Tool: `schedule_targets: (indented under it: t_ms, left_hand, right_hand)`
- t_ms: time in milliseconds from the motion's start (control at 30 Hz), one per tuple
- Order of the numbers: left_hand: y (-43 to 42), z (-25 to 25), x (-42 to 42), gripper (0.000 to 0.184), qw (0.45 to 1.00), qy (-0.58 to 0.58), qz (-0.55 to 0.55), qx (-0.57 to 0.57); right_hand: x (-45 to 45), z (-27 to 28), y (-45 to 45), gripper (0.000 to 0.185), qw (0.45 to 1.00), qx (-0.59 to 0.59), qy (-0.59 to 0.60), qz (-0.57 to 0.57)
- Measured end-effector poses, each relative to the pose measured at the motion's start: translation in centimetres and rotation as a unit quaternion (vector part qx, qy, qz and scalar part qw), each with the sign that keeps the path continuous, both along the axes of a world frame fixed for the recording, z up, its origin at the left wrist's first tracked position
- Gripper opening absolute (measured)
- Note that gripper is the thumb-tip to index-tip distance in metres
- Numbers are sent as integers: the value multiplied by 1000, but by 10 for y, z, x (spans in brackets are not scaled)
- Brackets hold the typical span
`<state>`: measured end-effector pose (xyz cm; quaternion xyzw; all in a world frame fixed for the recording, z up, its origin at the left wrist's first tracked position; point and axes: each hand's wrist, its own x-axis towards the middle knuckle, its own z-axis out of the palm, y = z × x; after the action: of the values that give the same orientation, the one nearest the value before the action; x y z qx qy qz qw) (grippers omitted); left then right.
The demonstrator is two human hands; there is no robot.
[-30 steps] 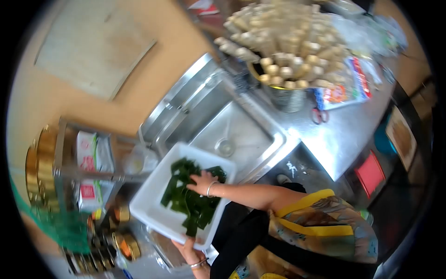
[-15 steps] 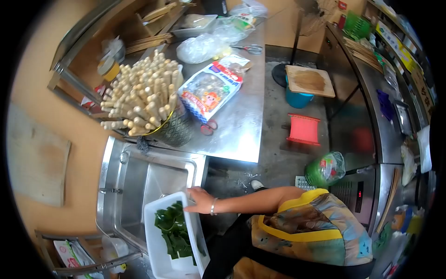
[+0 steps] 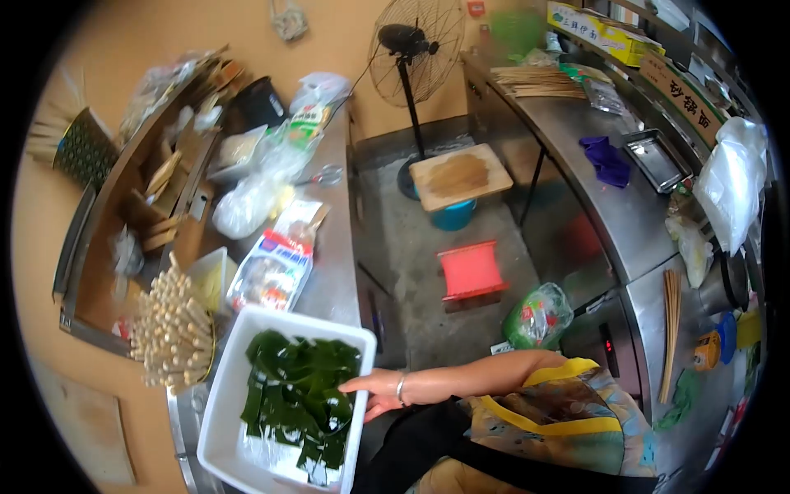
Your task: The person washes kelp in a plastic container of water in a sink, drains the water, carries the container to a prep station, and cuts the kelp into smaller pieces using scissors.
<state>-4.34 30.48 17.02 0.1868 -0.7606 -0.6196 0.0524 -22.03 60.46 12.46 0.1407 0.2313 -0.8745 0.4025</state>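
A white plastic tub [image 3: 220,412] is in the lower left, tilted a little. Dark green, wet, leafy strips [image 3: 300,379] lie in it over part of its bottom. My right hand [image 3: 380,392] is closed on the tub's right rim, its thumb over the inside edge and its fingers outside. A bracelet is on that wrist. My left hand does not show in the frame.
Beyond the tub is a metal counter [image 3: 333,247] with a printed food packet [image 3: 271,272], plastic bags and scissors. Bundled sticks [image 3: 173,329] stand at left. A red stool [image 3: 471,270], a board-topped blue bucket and a fan stand on the floor. Another counter is on the right.
The view has swung away from the sink toward the counter and floor. My right hand went from the green strips to the tub's rim. My left hand has left view.
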Motion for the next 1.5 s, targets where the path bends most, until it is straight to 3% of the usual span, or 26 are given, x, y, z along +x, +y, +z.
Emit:
schedule_targets:
  t_ms: [33, 100, 167, 200, 267, 333, 467, 533, 600, 633, 700, 733, 800, 833, 933, 1033, 1067, 1100, 1133, 1200, 1233, 1267, 1300, 1333, 1467, 1500]
  left_hand:
    - [17, 2, -15, 51, 970, -50, 51, 234]
    - [96, 33, -69, 51, 975, -129, -40, 176]
    - [118, 11, -98, 52, 950, -98, -134, 264]
    - [126, -18, -145, 56, 950, -175, -191, 173]
    - [182, -25, -179, 73, 935, -46, -237, 260]
    - [230, -23, -214, 73, 916, -91, -294, 256]
    - [312, -50, -298, 62, 881, -44, -435, 180]
    - [344, -48, -357, 62, 861, -156, -460, 151]
    - [372, -66, -429, 60, 900, -154, -405, 41]
    - [386, -75, -466, 59, 899, -90, -429, -25]
    - [393, -172, -591, 61, 872, 68, -469, -123]
    - [417, -130, -593, 61, 795, 106, -423, -421]
    - [432, -124, -612, 60, 743, 133, -404, -517]
    - [450, -157, -647, 64, 707, 173, -344, -593]
    - [468, -167, -682, 74, 667, 74, -369, -643]
    - [479, -172, -697, 79, 671, 48, -390, -629]
    - [487, -186, -716, 83, 615, 67, -401, -675]
    - [488, -167, -705, 86, 562, 108, -405, -713]
    - [489, -177, -712, 86, 565, 83, -405, -714]
    - [494, -156, -705, 87, 621, 120, -404, -661]
    - [488, -168, -707, 87, 611, 98, -415, -666]
    - [489, -185, -716, 86, 635, 126, -389, -655]
    - [492, -169, -701, 85, 664, 182, -353, -634]
    - [484, -183, -699, 85, 667, 146, -349, -642]
    - [494, -176, -710, 92, 685, 168, -355, -613]
    - [500, -169, -710, 91, 689, 181, -350, -609]
  right_hand:
    - [0, -6, 24, 42, 1000, 10, -15, -24]
    - [-3, -20, 72, 37, 991, 45, -79, -100]
    - [-5, -33, 119, 25, 976, 38, -101, -188]
    - [-5, -43, 143, 20, 966, 51, -112, -226]
    - [-4, -59, 190, 15, 956, 56, -100, -272]
    - [-3, -68, 233, 13, 940, 73, -100, -317]
    - [-12, -89, 305, 17, 883, 84, -131, -442]
    - [-22, -98, 337, 18, 861, 94, -131, -482]
    - [-33, -105, 368, 19, 834, 151, -154, -508]
    - [-44, -131, 383, 18, 822, 134, -170, -527]
    - [-49, -170, 389, 17, 791, 165, -224, -545]
    - [-52, -192, 391, 17, 774, 181, -250, -553]
    - [-42, -192, 400, 18, 765, 163, -291, -551]
    - [-47, -214, 421, 18, 752, 193, -331, -536]
    - [-75, -239, 445, 18, 741, 208, -378, -515]
    - [-93, -257, 461, 18, 723, 222, -418, -504]
    - [-123, -281, 482, 18, 716, 230, -437, -494]
    - [-120, -274, 484, 20, 710, 254, -427, -499]
    - [-149, -311, 513, 21, 733, 241, -439, -461]
    - [-181, -309, 529, 20, 722, 264, -416, -486]
    - [-206, -344, 558, 19, 735, 221, -448, -458]
    - [-243, -350, 564, 19, 698, 278, -460, -473]
    - [-234, -321, 565, 21, 703, 305, -418, -488]
    - [-273, -357, 591, 23, 709, 264, -454, -470]
    - [-327, -394, 598, 34, 674, 274, -398, -559]
    - [-333, -378, 599, 34, 704, 297, -346, -545]
